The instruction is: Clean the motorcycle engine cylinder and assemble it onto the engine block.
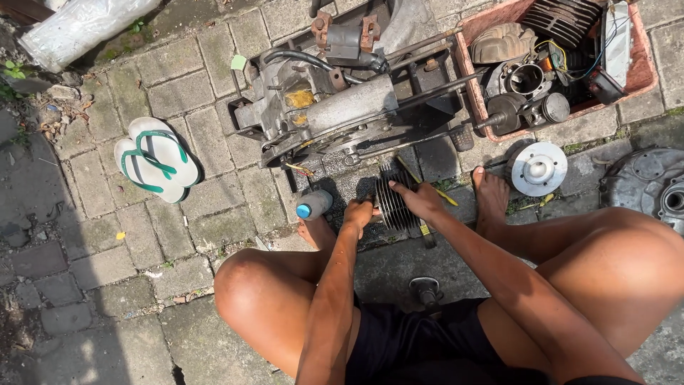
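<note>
Location: an outdoor, informal repair spot on a paved yard. Evidence: weathered paving blocks (107,264) in sunlight, a stripped small engine (320,107) set directly on the ground, a reddish crate (645,68) filled with engine parts, loose metal covers, and discarded flip-flops (157,158).

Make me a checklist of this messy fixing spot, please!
Surface: paving of grey bricks, sunlit, weeds in gaps.
Job's things: finned cylinder on the ground before the engine.
Clutter: sandals; bottle lying down; red crate full of parts; round disc; metal cover; plastic bag.
Hands: left hand and right hand grip the cylinder from both sides.
Cables: black hose on the engine; thin wires in the crate.
Surroundings: outdoors; person sits barefoot, knees apart.
</note>
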